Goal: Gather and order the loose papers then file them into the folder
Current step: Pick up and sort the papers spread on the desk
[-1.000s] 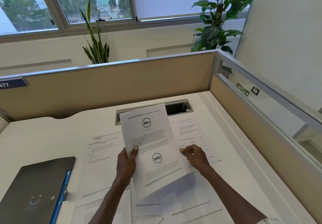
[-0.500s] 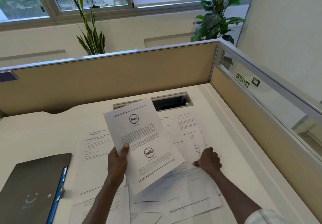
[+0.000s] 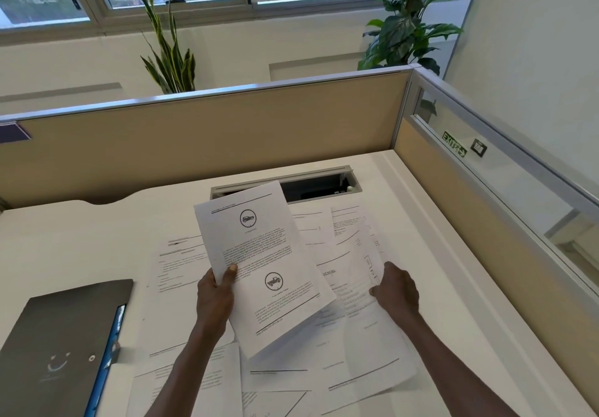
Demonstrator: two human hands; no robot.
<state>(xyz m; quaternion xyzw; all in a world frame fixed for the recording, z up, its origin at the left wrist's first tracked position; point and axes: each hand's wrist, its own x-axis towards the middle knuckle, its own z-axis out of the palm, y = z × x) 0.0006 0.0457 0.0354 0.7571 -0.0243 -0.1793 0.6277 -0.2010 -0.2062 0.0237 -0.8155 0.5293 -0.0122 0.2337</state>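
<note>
Grip status: the left hand (image 3: 215,296) pinches a printed sheet (image 3: 259,267) by its left edge, thumb on the printed face and fingers behind, and holds it raised and tilted above the counter (image 3: 81,238). The right hand (image 3: 397,290) has its fingers curled at the right edge of a second sheet (image 3: 366,313), whose far part lifts off the pile; whether the fingers have closed fully on it cannot be told.

More loose papers (image 3: 181,261) lie spread and overlapping on the counter, under and around both hands, reaching from near the cable slot (image 3: 285,184) at the far side to the near edge. The folder (image 3: 61,345) lies closed at the near left, dark-covered with a blue spine edge, just beside the leftmost sheets.

Step in hand, as judged: gathering. One sheet is collected and a second is being taken up; ordering and filing are not yet begun.

Next move, as judged: bring the right-hand sheet to the held one and align the edges before taking another. Thin sheets flex and slide, so each should be separated from those it overlaps. Both hands will be needed later to open the folder.
</note>
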